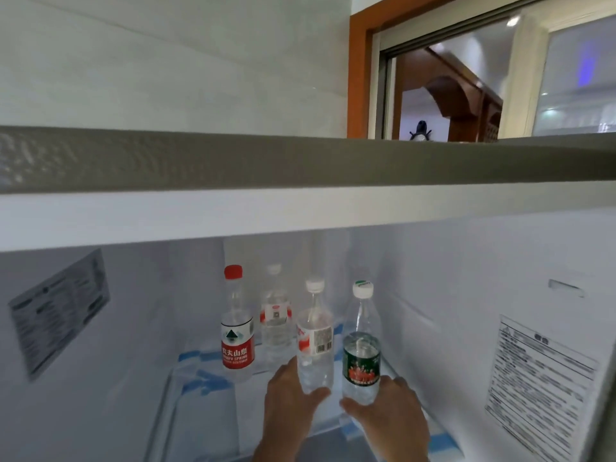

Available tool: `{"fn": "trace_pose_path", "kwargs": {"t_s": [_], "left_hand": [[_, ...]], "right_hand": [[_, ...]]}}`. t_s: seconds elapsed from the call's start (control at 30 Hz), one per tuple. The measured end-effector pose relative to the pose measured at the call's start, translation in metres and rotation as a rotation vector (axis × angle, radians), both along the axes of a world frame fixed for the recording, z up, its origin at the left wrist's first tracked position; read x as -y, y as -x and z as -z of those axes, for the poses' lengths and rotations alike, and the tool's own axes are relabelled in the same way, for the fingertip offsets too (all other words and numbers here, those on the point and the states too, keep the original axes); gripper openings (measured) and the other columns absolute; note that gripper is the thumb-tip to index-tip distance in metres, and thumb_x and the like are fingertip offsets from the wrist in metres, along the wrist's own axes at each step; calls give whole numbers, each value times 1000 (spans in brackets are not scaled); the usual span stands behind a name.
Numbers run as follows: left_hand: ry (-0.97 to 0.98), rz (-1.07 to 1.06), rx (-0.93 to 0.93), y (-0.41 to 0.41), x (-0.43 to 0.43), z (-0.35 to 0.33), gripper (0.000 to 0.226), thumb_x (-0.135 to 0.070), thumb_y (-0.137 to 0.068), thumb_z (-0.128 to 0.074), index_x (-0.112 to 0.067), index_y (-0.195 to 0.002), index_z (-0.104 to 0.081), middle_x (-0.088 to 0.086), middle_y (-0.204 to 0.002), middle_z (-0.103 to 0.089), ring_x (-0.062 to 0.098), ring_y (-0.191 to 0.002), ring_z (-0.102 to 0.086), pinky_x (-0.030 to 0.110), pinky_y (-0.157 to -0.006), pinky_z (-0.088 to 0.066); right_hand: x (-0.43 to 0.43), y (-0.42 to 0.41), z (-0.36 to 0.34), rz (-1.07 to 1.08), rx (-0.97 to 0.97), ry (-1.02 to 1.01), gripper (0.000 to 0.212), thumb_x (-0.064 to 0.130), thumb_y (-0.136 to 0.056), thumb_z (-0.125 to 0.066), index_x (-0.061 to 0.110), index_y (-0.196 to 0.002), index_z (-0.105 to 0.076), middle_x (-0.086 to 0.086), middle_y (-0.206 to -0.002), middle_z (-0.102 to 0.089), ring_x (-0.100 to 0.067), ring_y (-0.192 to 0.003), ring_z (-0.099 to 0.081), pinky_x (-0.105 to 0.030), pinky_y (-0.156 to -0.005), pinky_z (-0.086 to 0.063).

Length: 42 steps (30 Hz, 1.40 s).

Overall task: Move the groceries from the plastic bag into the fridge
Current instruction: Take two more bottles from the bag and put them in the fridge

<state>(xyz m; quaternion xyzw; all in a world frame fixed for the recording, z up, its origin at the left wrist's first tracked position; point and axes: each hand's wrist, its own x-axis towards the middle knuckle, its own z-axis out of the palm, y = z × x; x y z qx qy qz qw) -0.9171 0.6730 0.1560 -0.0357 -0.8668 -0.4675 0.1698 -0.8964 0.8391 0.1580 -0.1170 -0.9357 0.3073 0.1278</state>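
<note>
Plastic and clear, the white-capped bottle with a barcode label [315, 341] stands upright inside the fridge [433, 278]. The left grip [286, 395] is curled round its lower part, thumb across the front and fingers up its left side. Just right of it, close but apart, the right grip [390, 415] is wrapped in the same way round the base of the green-label bottle [361, 361], which is also upright. Both bases are hidden by the grips, so I cannot tell whether the bottles rest on the shelf [213, 421] or hang just above it. Beyond the left grip and a little to its left stands a red-capped bottle [237, 328] with a red label. Further back, between that one and the barcode bottle, is a fourth bottle [275, 315] with a white cap. Strips of blue tape [200, 378] lie on the shelf left of the left grip. A printed sticker [60, 311] is on the fridge wall far to the left of the grips, and a larger sticker [540, 388] is on the wall to the right. Above the grips runs the fridge's grey top edge [300, 158]. Over that are a white wall [166, 61] and a wooden door frame [358, 78].
</note>
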Motion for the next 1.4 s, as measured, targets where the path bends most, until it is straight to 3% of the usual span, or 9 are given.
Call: {"fn": "trace_pose_path", "kwargs": {"t_s": [0.17, 0.4, 0.6, 0.77, 0.9, 1.0, 1.07, 1.17, 1.4], "left_hand": [[-7, -37, 22, 32, -15, -3, 56, -24, -73, -86, -24, -124, -62, -5, -116, -70, 16, -108, -65, 33, -97, -51], [14, -67, 44, 51, -27, -5, 61, -23, -81, -81, -19, -136, -54, 0, -133, -64, 19, -123, -59, 28, -104, -43], [123, -72, 130, 49, -19, -2, 64, -36, -83, -78, -16, -137, -52, 4, -137, -61, 21, -125, -58, 31, -105, -46], [309, -57, 112, 8, -4, -4, 80, -47, -91, -64, -16, -154, -26, 1, -158, -35, 17, -144, -34, 30, -119, -29], [502, 25, -31, -41, 2, -7, 68, -54, -94, -51, -29, -153, -29, -9, -157, -35, 10, -143, -34, 27, -117, -29], [661, 78, -109, -80, 7, -3, 63, -59, -84, -51, -31, -141, -51, -7, -141, -57, 12, -128, -54, 33, -105, -44], [666, 84, -156, -106, 15, 5, 60, -61, -76, -55, -27, -124, -66, -4, -121, -71, 16, -109, -68, 36, -90, -55], [686, 97, -194, -145, 30, 13, 63, -57, -73, -54, -23, -124, -66, -1, -118, -72, 21, -106, -69, 39, -90, -57], [697, 138, -229, -232, 41, 44, 65, -50, -72, -60, -18, -128, -64, 0, -120, -69, 25, -110, -64, 41, -93, -53]], "right_hand": [[0, 29, 3, 6, 9, 52, 69, 72, -59, -73, 26, -110, -62, 4, -98, -52, -18, -101, -60, -32, -82, -52], [6, 38, 1, 99, -70, -98, 63, 75, -63, -71, 30, -106, -64, 7, -100, -64, -15, -96, -63, -25, -70, -48], [4, 30, -4, 66, -43, -93, 60, 74, -69, -68, 28, -108, -61, 6, -104, -61, -16, -101, -61, -29, -76, -50], [-6, 13, -9, -30, -55, -88, 56, 64, -84, -59, 22, -122, -52, 1, -110, -55, -20, -107, -57, -30, -79, -48], [2, -21, -7, -90, -152, -343, 54, 54, -87, -59, 24, -131, -52, 0, -119, -60, -22, -114, -57, -34, -90, -50], [8, -51, 10, -115, -251, -422, 54, 51, -69, -76, 21, -114, -68, -1, -98, -70, -26, -92, -68, -39, -72, -57], [12, -79, 18, -144, -328, -431, 53, 50, -71, -70, 20, -115, -69, -2, -101, -71, -25, -94, -68, -39, -72, -57], [17, -126, 25, -174, -344, -453, 59, 55, -79, -52, 20, -125, -66, -2, -113, -68, -26, -106, -64, -40, -83, -56], [13, -226, 55, -170, -276, -506, 60, 55, -83, -50, 19, -130, -61, -3, -116, -65, -26, -112, -61, -40, -95, -53]]}}
